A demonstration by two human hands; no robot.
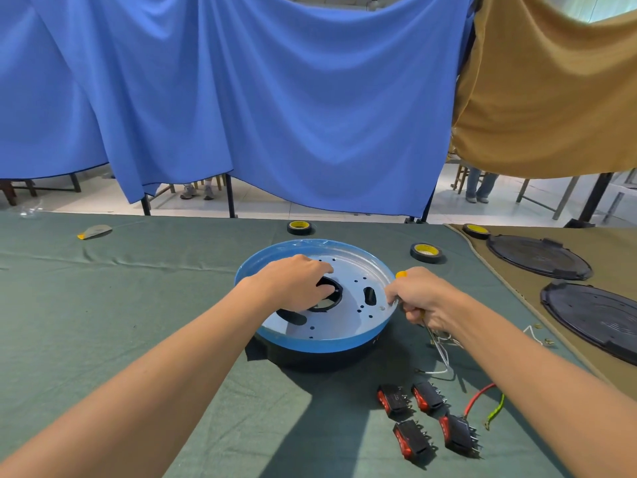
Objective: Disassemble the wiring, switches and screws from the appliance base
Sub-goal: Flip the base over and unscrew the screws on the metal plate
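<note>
At the centre of the frame the left hand (296, 281) curls its fingers into the middle hole of the appliance base (341, 322). At the base's right rim the right hand (424, 298) is fisted around a yellow-handled screwdriver (401, 274). Four switches (427, 396) and loose wires (477, 397) lie on the bench (138, 305) at lower right.

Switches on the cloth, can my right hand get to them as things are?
Probably yes: the switches lie uncovered beside the right forearm. But the right hand grips a yellow-handled tool, so free it first. Left hand holds the base.
</note>
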